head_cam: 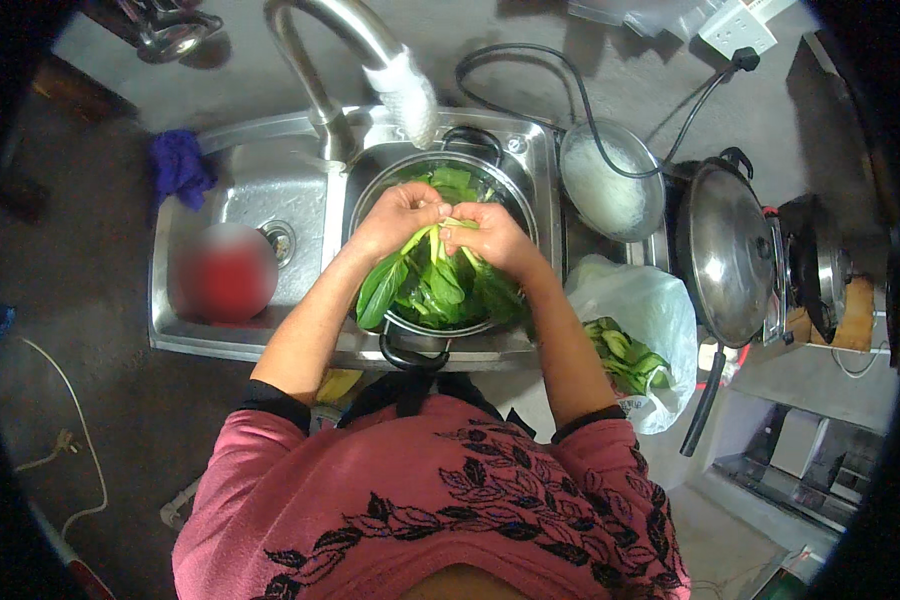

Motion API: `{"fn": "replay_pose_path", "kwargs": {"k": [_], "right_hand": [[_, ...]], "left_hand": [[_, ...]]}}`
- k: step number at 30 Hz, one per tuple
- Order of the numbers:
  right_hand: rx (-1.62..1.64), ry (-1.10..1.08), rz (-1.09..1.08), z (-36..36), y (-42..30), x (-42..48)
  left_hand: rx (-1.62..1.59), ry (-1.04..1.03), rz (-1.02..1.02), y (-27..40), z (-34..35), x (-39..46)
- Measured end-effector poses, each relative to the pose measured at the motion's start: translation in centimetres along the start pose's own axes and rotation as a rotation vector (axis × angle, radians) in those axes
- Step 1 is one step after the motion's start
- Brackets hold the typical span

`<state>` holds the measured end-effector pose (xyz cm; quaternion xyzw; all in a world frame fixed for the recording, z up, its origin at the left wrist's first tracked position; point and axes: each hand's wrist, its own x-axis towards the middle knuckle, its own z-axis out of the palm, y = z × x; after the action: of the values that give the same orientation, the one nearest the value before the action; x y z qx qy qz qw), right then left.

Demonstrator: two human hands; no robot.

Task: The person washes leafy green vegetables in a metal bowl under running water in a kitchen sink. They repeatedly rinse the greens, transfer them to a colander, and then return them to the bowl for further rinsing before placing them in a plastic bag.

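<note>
Both my hands meet above a round metal pot point(360, 196) with black handles, which sits in the right basin of the steel sink. Between my fingers are the pale stems of a leafy green vegetable point(381, 289), its dark leaves hanging down over the pot. My left hand point(399, 217) pinches at the stem ends; my right hand point(489, 234) grips the stems from the other side. More green leaves point(450, 180) lie inside the pot, under and behind my hands. The grip of single fingers is partly hidden.
A faucet point(337, 139) with a white-wrapped spout arches above the pot. A blurred red round object point(229, 274) is in the left basin, a purple cloth point(180, 169) on its rim. To the right are a bowl of white contents point(611, 180), a plastic bag point(671, 315) with greens and a lidded wok point(724, 251).
</note>
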<state>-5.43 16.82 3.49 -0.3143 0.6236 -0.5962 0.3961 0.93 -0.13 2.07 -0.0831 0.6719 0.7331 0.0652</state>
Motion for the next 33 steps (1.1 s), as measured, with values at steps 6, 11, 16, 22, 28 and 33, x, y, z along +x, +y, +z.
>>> {"fn": "replay_pose_path", "kwargs": {"k": [6, 11, 16, 22, 28, 33], "right_hand": [[0.325, 0.109, 0.002, -0.4, 2.2, -1.2], [0.413, 0.291, 0.001, -0.2, 3.4, -0.8], [0.638, 0.220, 0.127, -0.7, 2.7, -0.8], [0.408, 0.147, 0.134, 1.7, 2.2, -1.0], [0.090, 0.281, -0.061, 3.2, 2.1, -0.8], [0.193, 0.216, 0.039, 2.9, 1.8, -0.8]], "left_hand": [[-0.168, -0.047, -0.030, 1.6, 2.0, -0.6], [-0.009, -0.040, 0.155, 1.3, 1.9, -0.6], [-0.096, 0.039, 0.234, 0.4, 0.8, -1.5], [0.165, 0.154, 0.310, 0.3, 0.8, -1.8], [0.337, 0.045, 0.200, -0.1, -0.5, -2.4], [-0.050, -0.041, 0.001, -0.6, -0.7, -2.6]]}}
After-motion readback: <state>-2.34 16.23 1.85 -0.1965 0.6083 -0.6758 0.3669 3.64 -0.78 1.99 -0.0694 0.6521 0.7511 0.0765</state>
